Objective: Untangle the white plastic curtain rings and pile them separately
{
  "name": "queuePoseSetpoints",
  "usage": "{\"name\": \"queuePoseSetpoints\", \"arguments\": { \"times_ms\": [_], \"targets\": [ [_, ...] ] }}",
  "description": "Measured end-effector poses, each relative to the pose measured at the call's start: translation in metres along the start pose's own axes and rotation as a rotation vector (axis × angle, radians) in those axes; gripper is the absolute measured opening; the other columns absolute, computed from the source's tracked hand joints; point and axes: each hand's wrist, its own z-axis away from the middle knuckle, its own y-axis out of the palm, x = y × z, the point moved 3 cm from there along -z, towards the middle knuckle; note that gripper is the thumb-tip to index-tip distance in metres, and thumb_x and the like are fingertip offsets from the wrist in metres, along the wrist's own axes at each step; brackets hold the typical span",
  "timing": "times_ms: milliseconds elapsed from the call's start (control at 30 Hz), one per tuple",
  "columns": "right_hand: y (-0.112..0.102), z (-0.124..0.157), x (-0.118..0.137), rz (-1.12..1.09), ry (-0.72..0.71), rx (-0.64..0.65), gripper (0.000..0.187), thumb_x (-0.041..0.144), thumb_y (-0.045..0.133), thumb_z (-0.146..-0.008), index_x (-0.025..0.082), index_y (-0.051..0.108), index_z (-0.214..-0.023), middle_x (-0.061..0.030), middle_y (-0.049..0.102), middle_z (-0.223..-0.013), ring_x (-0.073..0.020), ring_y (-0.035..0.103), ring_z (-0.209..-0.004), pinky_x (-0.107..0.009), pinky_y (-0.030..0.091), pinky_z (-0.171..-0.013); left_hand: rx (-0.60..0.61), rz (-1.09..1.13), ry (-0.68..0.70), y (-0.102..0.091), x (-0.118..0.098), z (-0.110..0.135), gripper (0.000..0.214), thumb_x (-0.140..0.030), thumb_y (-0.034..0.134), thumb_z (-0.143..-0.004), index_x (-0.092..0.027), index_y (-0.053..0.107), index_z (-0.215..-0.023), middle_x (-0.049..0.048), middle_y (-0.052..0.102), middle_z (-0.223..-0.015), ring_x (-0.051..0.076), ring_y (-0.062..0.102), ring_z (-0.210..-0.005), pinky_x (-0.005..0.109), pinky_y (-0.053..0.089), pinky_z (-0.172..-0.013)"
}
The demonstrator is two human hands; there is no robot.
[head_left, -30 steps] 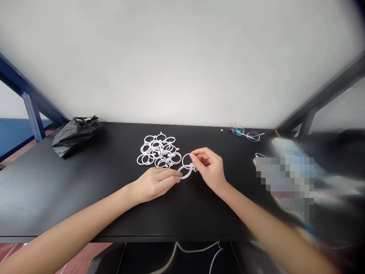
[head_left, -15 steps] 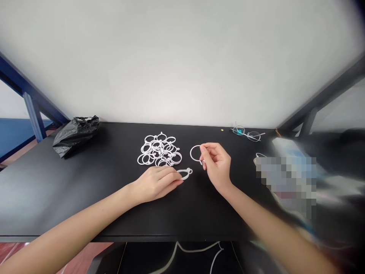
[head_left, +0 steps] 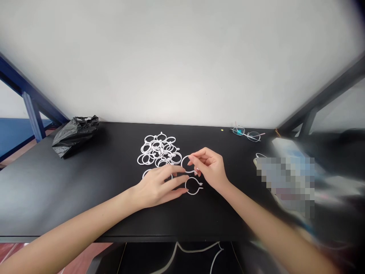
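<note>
My right hand [head_left: 209,167] pinches a thin white ring [head_left: 182,161] between thumb and fingers, holding it just right of a pile of similar rings [head_left: 161,150]. My left hand [head_left: 159,184] is spread low over the table, its fingers apart. Its fingertips are at the left edge of an open white ring [head_left: 192,194], whose gap with two small ends faces right. I cannot tell whether they press on it. Partly hidden under my left hand lies another white ring [head_left: 145,173]. Small knobs or eyelets show on the piled rings.
A black plastic bag [head_left: 75,135] sits at the back left of the black table [head_left: 114,213]. Eyeglasses [head_left: 246,134] and a tiny yellow bit [head_left: 222,130] are at the back right. A blurred, pixelated object [head_left: 285,186] lies on the right. Pale cables [head_left: 196,251] hang below the front edge.
My right hand has moved left and slightly down with its ring. My left hand's fingers have spread; the ring at its fingertips now shows an open gap, and another ring shows beneath the hand.
</note>
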Motion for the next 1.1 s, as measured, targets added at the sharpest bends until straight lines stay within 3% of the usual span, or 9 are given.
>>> {"name": "queuePoseSetpoints", "arguments": {
  "times_ms": [167, 433, 633, 833, 1100],
  "targets": [
    [0.006, 0.002, -0.001, -0.040, 0.130, 0.177, 0.029, 0.041, 0.073, -0.079, 0.015, 0.063, -0.075, -0.0033, 0.071, -0.068, -0.0061, 0.052, -0.038, -0.019, 0.044, -0.037, -0.012, -0.031, -0.066, -0.001, 0.004, 0.000, 0.019, -0.029, 0.063, -0.090, -0.015, 0.060, -0.103, 0.0100, 0.063, -0.103, 0.011, 0.061, -0.069, 0.023, 0.053, -0.054],
    [0.009, 0.002, -0.003, -0.108, 0.212, 0.286, 0.032, 0.046, 0.067, -0.083, 0.014, 0.068, -0.083, -0.0062, 0.074, -0.076, -0.0063, 0.054, -0.039, -0.019, 0.047, -0.037, 0.057, 0.078, -0.112, 0.005, 0.009, 0.006, 0.012, -0.027, 0.056, -0.095, -0.018, 0.060, -0.088, 0.0099, 0.059, -0.114, 0.014, 0.062, -0.082, 0.026, 0.057, -0.065],
    [0.006, 0.002, 0.000, -0.070, 0.081, 0.193, 0.029, 0.038, 0.077, -0.074, 0.016, 0.071, -0.091, -0.0068, 0.074, -0.083, -0.0130, 0.066, -0.055, -0.023, 0.054, -0.044, -0.024, 0.188, -0.252, 0.000, 0.018, 0.002, 0.011, -0.018, 0.058, -0.092, -0.016, 0.062, -0.082, 0.0141, 0.052, -0.126, 0.019, 0.057, -0.098, 0.034, 0.057, -0.080],
    [0.003, 0.005, -0.001, 0.054, -0.165, 0.156, 0.014, 0.032, 0.072, -0.082, 0.019, 0.075, -0.086, -0.0041, 0.070, -0.082, -0.0138, 0.067, -0.060, -0.028, 0.058, -0.054, -0.009, 0.348, -0.358, -0.003, 0.023, -0.003, 0.006, -0.017, 0.057, -0.093, -0.017, 0.060, -0.087, 0.0118, 0.059, -0.121, 0.018, 0.061, -0.099, 0.035, 0.055, -0.086],
    [0.004, 0.008, -0.001, 0.079, -0.190, 0.173, 0.017, 0.035, 0.068, -0.084, 0.019, 0.073, -0.082, -0.0032, 0.068, -0.077, -0.0140, 0.067, -0.058, -0.029, 0.059, -0.057, 0.048, 0.443, -0.468, -0.005, 0.024, -0.003, 0.012, -0.023, 0.057, -0.093, -0.018, 0.053, -0.082, 0.0099, 0.061, -0.117, 0.019, 0.061, -0.104, 0.035, 0.053, -0.088]
  ]
}}
